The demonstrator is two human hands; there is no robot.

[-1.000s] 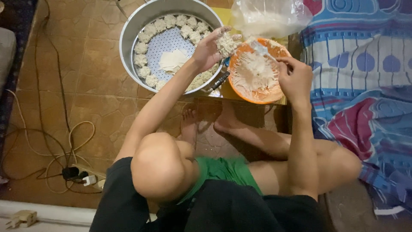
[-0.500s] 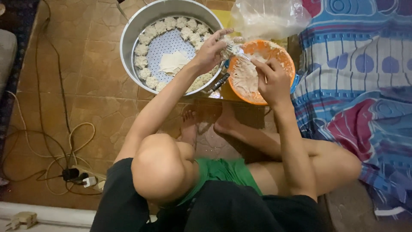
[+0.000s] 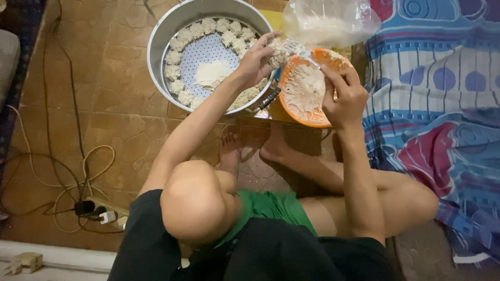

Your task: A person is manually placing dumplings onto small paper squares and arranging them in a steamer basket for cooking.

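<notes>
Seated on the floor, our left hand point(image 3: 256, 58) cups a dumpling point(image 3: 279, 51) between steamer pot point(image 3: 156, 47) and orange bowl point(image 3: 312, 117); our right hand point(image 3: 342, 96) pinches a spoon point(image 3: 301, 49), pressing filling in.

A brown tiled floor point(image 3: 120, 119) fills the left and middle of the frame. Thin pale and dark cables point(image 3: 78, 171) loop across it at the left, running down to a black plug and white adapter point(image 3: 99, 214) at the lower left. A white baseboard strip point(image 3: 57, 257) runs along the bottom left edge. On the right side lies a patterned blue, white and magenta cloth point(image 3: 442, 119). A clear plastic bag point(image 3: 333, 21) sits at the top, right of centre.
</notes>
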